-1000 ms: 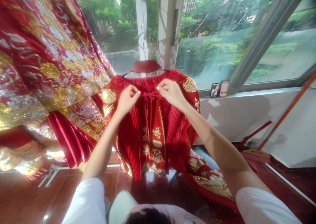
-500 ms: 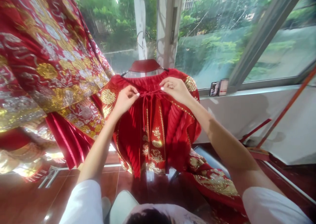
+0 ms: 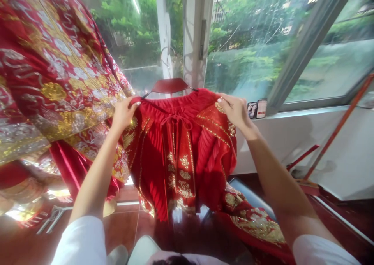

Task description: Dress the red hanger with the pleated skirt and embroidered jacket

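Observation:
A red pleated skirt (image 3: 178, 152) with gold embroidery hangs from a dark red hanger (image 3: 169, 85) in front of the window. A tied red bow (image 3: 176, 119) sits at the middle of its waistband. My left hand (image 3: 123, 113) is closed on the waistband's left end. My right hand (image 3: 233, 110) is closed on the waistband's right end, over a gold-trimmed panel. Both arms reach forward in white short sleeves.
A large red and gold embroidered robe (image 3: 49, 86) hangs at the left, touching the skirt. A window frame (image 3: 193, 35) and sill with small photo cards (image 3: 256, 109) lie behind. Orange and red mop handles (image 3: 336, 128) lean at the right. More red fabric (image 3: 251, 222) lies on the red tiled floor.
Both hands let go of the bow's strings at the centre and moved apart to the two ends of the waistband. The bow now hangs tied.

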Available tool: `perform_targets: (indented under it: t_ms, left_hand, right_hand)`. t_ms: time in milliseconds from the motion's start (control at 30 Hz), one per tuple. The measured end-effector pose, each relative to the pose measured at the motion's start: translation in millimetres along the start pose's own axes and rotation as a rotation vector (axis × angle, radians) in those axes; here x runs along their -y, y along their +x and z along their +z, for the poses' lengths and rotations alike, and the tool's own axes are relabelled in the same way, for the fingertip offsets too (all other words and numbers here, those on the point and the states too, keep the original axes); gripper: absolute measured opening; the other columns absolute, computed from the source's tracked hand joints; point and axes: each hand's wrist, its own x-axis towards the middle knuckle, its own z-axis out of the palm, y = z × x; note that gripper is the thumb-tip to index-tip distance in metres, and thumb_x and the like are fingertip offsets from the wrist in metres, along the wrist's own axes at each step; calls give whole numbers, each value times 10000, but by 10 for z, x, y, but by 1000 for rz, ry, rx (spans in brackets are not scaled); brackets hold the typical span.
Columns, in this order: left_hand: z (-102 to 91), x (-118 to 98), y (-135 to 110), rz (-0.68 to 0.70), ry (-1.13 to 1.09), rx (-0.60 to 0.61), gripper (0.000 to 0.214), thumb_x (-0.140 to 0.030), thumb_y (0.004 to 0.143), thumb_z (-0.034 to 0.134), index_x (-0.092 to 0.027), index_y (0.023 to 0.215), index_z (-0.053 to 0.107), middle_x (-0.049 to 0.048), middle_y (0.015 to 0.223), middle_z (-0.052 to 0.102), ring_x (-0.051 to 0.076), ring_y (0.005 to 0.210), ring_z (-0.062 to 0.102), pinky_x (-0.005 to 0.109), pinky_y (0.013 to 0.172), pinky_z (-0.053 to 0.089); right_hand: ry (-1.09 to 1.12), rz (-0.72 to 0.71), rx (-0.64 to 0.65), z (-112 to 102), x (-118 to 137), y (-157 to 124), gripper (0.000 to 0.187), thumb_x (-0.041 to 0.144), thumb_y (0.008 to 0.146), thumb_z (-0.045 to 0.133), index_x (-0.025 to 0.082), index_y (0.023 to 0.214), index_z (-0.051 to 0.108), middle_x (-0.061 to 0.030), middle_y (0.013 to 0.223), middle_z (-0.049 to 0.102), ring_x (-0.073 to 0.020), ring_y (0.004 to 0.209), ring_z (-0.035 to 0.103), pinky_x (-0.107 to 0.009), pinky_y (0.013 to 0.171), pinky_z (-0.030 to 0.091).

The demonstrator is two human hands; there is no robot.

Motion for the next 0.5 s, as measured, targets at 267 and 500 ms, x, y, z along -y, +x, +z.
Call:
perform_targets:
  t_ms: [267,500]
  left_hand:
    - [252,-326,-357,-143,7,-388,284,-420,910,495,-226,1050,649,72,1078,698,241,1057,626,372,962,441]
    - [-215,61,-141,-173,-252,184,406,-580,808,593,-185,716,591,9,678,592,147,691,566,319,717,480]
  right_hand:
    - [411,330,-18,154,-266,224,539,660,763,555,228,512,353,40,498,339,-95,457,320,-282,482,342]
    - [367,216,64,59,-188,86,295,425,830,586,156,897,689,-102,920,689,-165,858,603,-316,801,452]
